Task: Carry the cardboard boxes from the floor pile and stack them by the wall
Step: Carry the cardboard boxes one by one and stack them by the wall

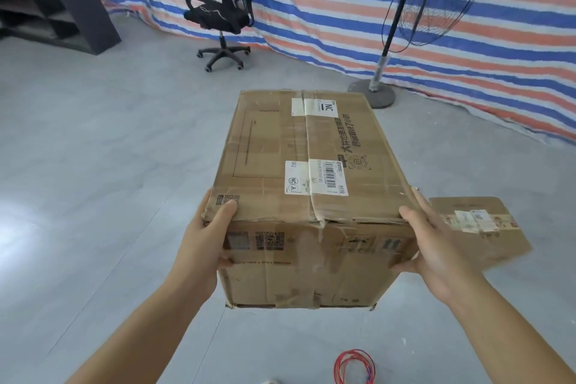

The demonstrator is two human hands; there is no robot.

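Right now I hold one large cardboard box (pixel 308 184) off the floor (pixel 93 150), dead centre in front of me, its long axis running toward 12 o'clock. My left hand (pixel 205 237) clamps the near left corner, thumb lying over the top edge and fingers curled onto the near face. My right hand (pixel 436 246) does the same at the near right corner, thumb on the top edge, fingers wrapped against the side. The box's top seam is taped, with two white labels on it; its near top edge is crumpled and torn.

A second cardboard box (pixel 480 227) lies on the floor at 3 o'clock, just beyond my right hand, so I count two boxes. Open grey floor spreads wide from 9 to 11 o'clock. At 12 o'clock the striped tarp wall (pixel 327 25) closes the room, with one black office chair (pixel 223 19) at 11 o'clock and one standing fan (pixel 392 40) at 1 o'clock, its base near the box's far right corner. A dark shelf unit (pixel 59 0) sits at 10 o'clock. One coil of red wire (pixel 353 366) lies at 6 o'clock by my feet.
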